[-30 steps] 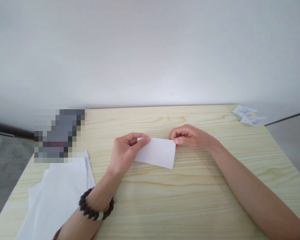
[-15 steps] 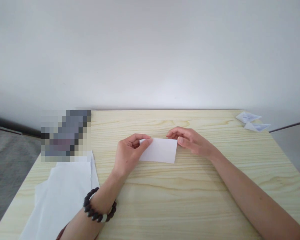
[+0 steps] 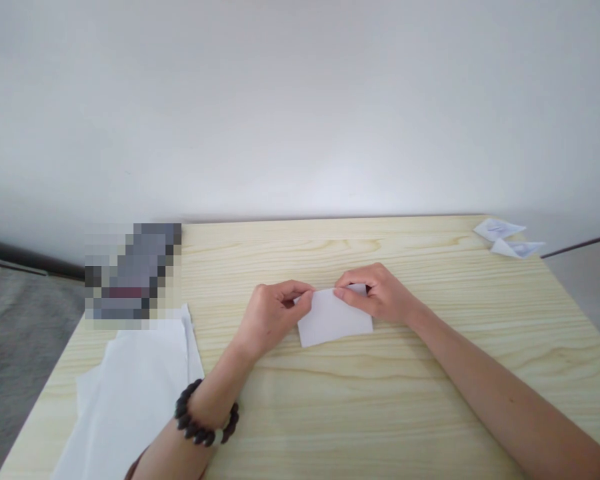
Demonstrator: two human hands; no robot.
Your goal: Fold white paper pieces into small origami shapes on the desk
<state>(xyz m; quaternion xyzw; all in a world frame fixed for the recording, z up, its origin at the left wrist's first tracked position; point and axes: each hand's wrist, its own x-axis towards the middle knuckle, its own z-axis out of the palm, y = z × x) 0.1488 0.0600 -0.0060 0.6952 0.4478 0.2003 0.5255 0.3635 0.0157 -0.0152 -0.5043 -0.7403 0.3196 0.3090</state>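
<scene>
A small white rectangle of paper (image 3: 333,320), seemingly folded, is held between my two hands above the middle of the table. My left hand (image 3: 275,317) pinches its upper left edge between thumb and fingers; a dark bead bracelet circles that wrist. At the upper right edge, my right hand (image 3: 380,293) grips the paper, thumb in front and fingers behind. The thumbs sit a short way apart along the top edge. The fingertips behind the paper are hidden.
Loose white sheets (image 3: 130,387) lie at the left of the wooden table (image 3: 355,413). Beyond them is a blurred dark flat object (image 3: 143,267). Two folded paper shapes (image 3: 500,230) rest at the far right corner. A wall (image 3: 300,113) rises behind the table.
My right hand has closed on the paper's upper right edge, where it was loosely beside it before. The paper has shifted right and tilted slightly, with my left hand still pinching it.
</scene>
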